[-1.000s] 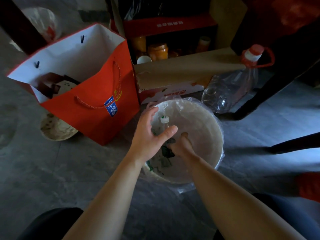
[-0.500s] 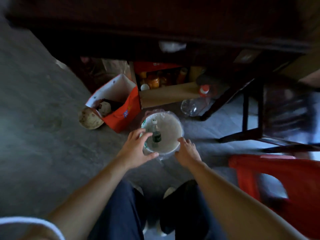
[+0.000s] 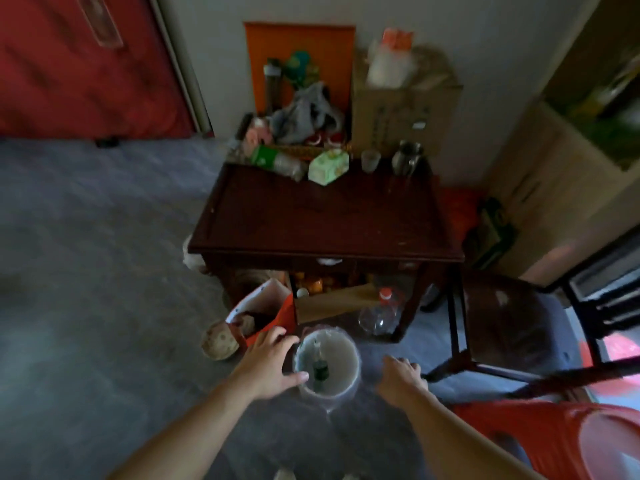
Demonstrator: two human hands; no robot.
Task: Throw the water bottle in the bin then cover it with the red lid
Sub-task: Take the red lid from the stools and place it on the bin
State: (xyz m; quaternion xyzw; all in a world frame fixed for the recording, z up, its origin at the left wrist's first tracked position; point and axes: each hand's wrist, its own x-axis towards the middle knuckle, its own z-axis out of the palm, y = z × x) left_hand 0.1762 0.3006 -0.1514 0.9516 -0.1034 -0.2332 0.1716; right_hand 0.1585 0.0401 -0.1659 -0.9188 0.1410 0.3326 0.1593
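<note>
A round white bin point(image 3: 343, 370) lined with clear plastic stands on the grey floor. The small water bottle point(image 3: 319, 367) with a green label lies inside it, cap pointing away from me. My left hand point(image 3: 266, 365) hovers open at the bin's left rim, thumb over the edge, holding nothing. My right hand point(image 3: 400, 379) is to the right of the bin, apart from it, fingers loosely curled and empty. A red plastic thing point(image 3: 568, 441) sits at the lower right; I cannot tell whether it is the lid.
A dark wooden table point(image 3: 325, 216) stands beyond the bin, cluttered along its far side. An orange paper bag point(image 3: 266, 313), a cardboard box point(image 3: 332, 303) and a large clear bottle point(image 3: 381, 313) crowd its base. A dark chair point(image 3: 512, 320) is at the right.
My view has risen and pulled back from the bin. The bottle stays inside the bin. My right hand has moved off the rim to the right; the left hand stays by the left rim.
</note>
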